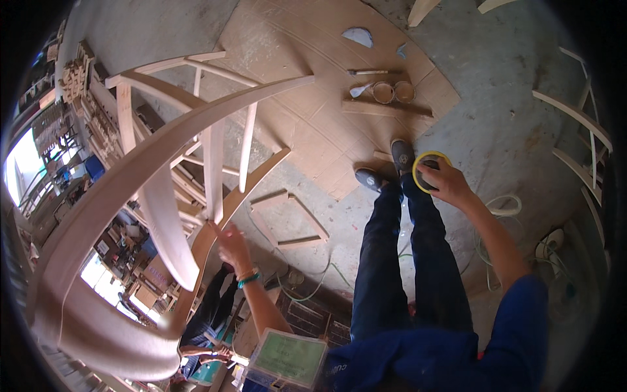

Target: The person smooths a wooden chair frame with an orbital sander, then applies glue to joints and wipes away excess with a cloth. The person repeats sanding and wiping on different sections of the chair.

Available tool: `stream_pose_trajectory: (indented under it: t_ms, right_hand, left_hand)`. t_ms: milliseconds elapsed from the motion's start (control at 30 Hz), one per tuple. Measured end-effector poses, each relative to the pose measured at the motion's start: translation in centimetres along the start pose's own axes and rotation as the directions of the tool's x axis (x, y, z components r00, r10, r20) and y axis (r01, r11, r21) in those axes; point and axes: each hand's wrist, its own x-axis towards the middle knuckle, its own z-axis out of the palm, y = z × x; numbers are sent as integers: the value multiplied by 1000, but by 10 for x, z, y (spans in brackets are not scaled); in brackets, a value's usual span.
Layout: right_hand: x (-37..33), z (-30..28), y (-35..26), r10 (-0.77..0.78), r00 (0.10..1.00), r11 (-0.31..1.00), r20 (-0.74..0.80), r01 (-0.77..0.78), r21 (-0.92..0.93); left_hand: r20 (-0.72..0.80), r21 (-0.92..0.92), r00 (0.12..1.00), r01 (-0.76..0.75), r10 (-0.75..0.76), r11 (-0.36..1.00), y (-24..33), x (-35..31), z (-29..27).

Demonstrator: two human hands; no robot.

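Gripping disc (421, 184) in right hand (452, 186), 3 o'clock; can't tell grip of left hand (235, 250) by chair (166, 222), 9 o'clock. Expect light disc, stiff chair; take curved rail (137, 163).

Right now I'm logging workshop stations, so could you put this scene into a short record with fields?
Left hand: at a curved wooden frame; contact hard to tell
Right hand: gripping a round dark pad with a yellow rim
On the cardboard: two round containers side by side, a brush-like tool, a wooden strip
On the floor: a four-sided wooden frame
Nearby: another person, lower left
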Motion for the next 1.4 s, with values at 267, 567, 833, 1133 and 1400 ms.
stream_pose_trajectory:
  t_ms: [267,567,833,1133,1400]
  right_hand:
    - [170,106,45,-273,962,953,24,274,-127]
    - [299,236,77,-478,875,867,-71,458,-198]
    - [319,250,104,-709,704,688,50,705,-172]
    - [281,160,107,-401,866,916,-297,384,-117]
    - [241,135,200,117,802,895,-586,-341,-288]
  left_hand:
    - [110,-784,883,-205,457,585,139,103,-32]
    - [330,-896,737,47,590,442,166,154,-21]
    - [1,-787,896,-273,443,554,100,181,-8]
    - [-20,-871,840,-281,542,403,143,162,-4]
    - [10,-902,656,-320,754,290,174,120,-20]
